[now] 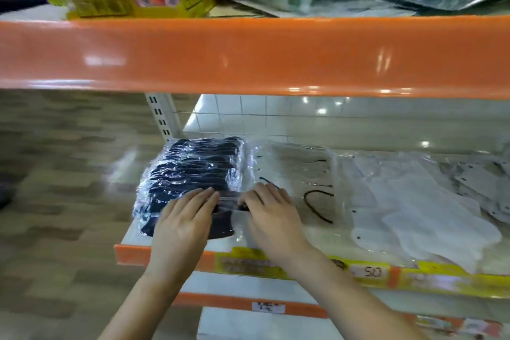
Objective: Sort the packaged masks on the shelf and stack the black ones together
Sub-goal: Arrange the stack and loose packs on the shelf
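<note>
Now your left hand (pixel 183 222) and right hand (pixel 271 214) lie flat, fingers straight, pressing the stack of black masks (pixel 193 176) at nine o'clock on the shelf (pixel 176 252), probably to square it; white packs (pixel 414 201) stay at three o'clock.

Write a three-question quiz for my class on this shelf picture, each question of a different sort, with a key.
1. True or false: both hands rest on the stack of black masks.
2. What lies on the shelf directly right of that stack? A) green packs B) clear packs with white masks C) orange pens
3. Fill in: the price label on the shelf edge reads ___.

Key
1. True: the left hand and right hand lie with fingers flat on its near end.
2. B: the white masks.
3. 50
</note>
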{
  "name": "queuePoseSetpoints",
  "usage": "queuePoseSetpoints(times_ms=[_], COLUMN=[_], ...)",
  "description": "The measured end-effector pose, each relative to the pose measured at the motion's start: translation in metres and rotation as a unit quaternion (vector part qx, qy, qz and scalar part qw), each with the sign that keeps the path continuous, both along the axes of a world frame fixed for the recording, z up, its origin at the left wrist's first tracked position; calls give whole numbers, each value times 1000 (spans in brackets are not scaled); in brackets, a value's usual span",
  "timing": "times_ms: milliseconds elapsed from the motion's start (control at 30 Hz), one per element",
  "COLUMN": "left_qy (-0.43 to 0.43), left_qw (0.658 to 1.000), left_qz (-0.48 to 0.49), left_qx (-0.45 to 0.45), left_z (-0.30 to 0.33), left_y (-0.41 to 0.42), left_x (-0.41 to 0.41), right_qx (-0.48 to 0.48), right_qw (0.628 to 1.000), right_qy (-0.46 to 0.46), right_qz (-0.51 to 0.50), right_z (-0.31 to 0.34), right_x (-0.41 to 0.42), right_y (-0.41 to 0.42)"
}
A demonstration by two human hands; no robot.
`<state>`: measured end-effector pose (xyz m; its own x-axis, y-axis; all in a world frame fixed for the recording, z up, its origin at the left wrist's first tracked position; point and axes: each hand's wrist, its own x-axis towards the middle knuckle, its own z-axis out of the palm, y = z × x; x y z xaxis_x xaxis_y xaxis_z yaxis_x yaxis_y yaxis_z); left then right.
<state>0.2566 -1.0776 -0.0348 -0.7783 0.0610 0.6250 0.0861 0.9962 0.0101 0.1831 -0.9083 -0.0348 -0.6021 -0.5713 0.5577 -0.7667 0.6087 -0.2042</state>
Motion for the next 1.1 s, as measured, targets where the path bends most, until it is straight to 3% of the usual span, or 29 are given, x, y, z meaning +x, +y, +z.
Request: queuePoseSetpoints(times_ms=[233,333,500,600,700,933,1100], left_qy=[14,-45,-215,-251,-249,-189,-143], left_qw=[1000,999,958,950,948,974,982], left_qz=[6,23,125,132,130,75,74], left_qx=[0,2,143,130,152,103,95], left_z=[-24,-33,-49,-45,-42,-44,-45], left_y=[-60,-73,-96,-101,-102,-105,-106], left_x=[20,28,27,21,14,10,17], right_qx=[46,79,112,149,153,102,81], right_qw=[996,992,982,973,973,985,989], right_qy=[-59,-90,-146,-171,-168,-138,-124], right_qz=[39,46,39,51,45,-9,28], right_z=[-14,-26,-39,-33,-32,-43,-41], right_x=[13,18,14,9,6,12,19], right_y=[-56,-64,-69,-71,-73,-84,-84])
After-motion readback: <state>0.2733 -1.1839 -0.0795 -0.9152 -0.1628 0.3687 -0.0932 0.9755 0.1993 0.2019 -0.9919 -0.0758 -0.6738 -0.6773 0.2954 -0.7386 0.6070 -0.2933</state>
